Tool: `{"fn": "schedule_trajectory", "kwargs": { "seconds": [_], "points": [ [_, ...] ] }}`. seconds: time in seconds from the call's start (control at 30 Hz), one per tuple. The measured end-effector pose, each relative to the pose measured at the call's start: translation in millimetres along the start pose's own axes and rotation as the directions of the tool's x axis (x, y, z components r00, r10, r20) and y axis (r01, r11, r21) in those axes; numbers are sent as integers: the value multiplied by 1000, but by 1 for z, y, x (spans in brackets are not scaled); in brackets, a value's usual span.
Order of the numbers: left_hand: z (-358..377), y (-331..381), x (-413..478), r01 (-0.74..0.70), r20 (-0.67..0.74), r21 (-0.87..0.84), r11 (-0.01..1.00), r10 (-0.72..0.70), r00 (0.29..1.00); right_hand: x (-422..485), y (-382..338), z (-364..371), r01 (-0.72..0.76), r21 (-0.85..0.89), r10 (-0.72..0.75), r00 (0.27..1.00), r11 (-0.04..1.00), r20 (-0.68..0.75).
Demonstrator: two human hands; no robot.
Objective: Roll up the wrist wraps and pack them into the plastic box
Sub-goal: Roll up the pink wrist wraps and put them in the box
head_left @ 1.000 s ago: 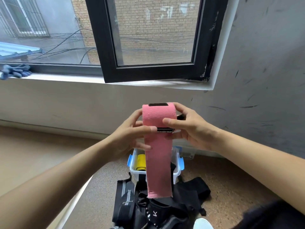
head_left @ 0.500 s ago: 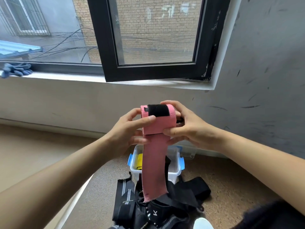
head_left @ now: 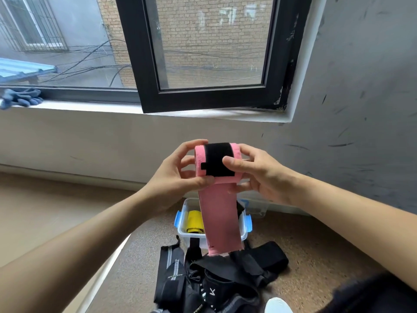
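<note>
My left hand [head_left: 176, 177] and right hand [head_left: 261, 177] pinch the half-rolled pink wrap [head_left: 220, 213] above the plastic box [head_left: 182, 231]; next, wind in the tail

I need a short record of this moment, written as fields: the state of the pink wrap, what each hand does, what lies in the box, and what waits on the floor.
pink wrist wrap: partly rolled, tail hanging down
left hand: grips the roll's left end
right hand: grips the right end, thumb on the black patch
plastic box: open, on the floor, holds a rolled yellow wrap
black wraps: unrolled, piled in front of the box
task state: pink wrap not yet packed
</note>
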State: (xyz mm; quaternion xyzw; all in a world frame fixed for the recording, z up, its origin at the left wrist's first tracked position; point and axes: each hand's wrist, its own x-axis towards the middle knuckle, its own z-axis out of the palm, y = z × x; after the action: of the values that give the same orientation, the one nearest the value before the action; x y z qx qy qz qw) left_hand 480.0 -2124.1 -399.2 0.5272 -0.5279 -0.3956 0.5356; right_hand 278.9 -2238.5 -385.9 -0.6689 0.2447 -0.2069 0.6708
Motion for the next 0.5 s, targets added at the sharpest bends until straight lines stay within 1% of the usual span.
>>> {"fn": "schedule_trajectory", "kwargs": {
  "seconds": [0.13,0.2,0.27,0.37,0.5],
  "points": [
    [-3,1,0,170,122,-54,984,-162,979,-3,0,0,87,33,-86,996,996,-23],
    [-2,1,0,228,120,-72,971,-218,968,-2,1,2,130,1,-130,991,992,-41],
    [-1,1,1,240,93,-58,969,-234,968,-2,2,3,166,-44,-168,985,985,-47],
    [-2,2,2,226,68,-67,972,-221,973,-2,3,6,189,-102,-193,981,977,-31],
    [-5,2,2,197,62,-114,974,-191,980,-2,3,7,158,-105,-157,987,982,13]
  ]
}}
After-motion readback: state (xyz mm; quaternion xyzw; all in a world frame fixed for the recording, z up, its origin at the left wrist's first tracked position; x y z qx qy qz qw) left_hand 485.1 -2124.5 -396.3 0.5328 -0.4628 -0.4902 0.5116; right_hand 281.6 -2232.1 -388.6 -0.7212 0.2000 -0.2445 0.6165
